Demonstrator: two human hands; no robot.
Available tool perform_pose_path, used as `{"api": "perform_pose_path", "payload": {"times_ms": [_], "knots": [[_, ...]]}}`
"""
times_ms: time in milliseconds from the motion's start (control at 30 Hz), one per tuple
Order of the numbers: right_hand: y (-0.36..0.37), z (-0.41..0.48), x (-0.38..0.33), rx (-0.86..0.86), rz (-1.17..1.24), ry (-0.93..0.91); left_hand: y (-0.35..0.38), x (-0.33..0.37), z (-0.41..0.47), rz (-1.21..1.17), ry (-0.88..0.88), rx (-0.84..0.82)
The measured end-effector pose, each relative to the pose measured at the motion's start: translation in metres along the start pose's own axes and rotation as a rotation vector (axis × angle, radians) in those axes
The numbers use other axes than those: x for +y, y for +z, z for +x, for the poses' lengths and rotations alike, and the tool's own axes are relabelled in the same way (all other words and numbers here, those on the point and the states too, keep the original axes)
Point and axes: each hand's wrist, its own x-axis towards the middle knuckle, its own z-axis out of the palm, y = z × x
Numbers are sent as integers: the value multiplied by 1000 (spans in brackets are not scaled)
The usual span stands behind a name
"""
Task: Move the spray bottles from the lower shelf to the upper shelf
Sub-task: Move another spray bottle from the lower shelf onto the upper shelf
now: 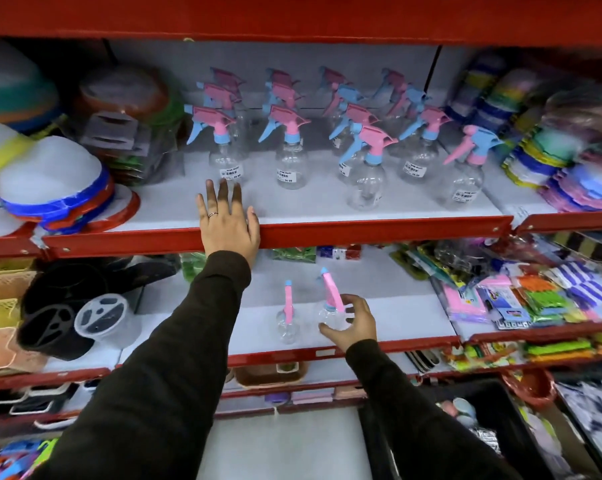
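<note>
Red-edged shop shelves with grey boards: left hand (228,223) lies flat, fingers spread, on the upper shelf (361,230); right hand (353,323) curls loosely around a spray bottle (332,308) on the lower shelf (379,344); price stickers unreadable.

My one head camera looks forward and down, close to the upper shelf (327,233), my sleeves reaching in below.

The left hand (228,223) reaches up on an extended arm, fingers spread flat (a ring on one finger). The right hand (352,323) sits lower, fingers curled open.
</note>
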Motion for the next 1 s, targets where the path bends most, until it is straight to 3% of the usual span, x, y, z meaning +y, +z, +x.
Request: {"api": "perform_pose_path", "payload": {"times_ms": [633, 800, 1000], "knots": [[-42, 22, -162, 365, 179, -544, -4, -2, -4, -6, 25, -33], [-34, 50, -205, 345, 221, -526, -4, -2, -4, 2, 25, -19], [-20, 80, -224, 218, 108, -420, -4, -3, -3, 6, 28, -14]]}}
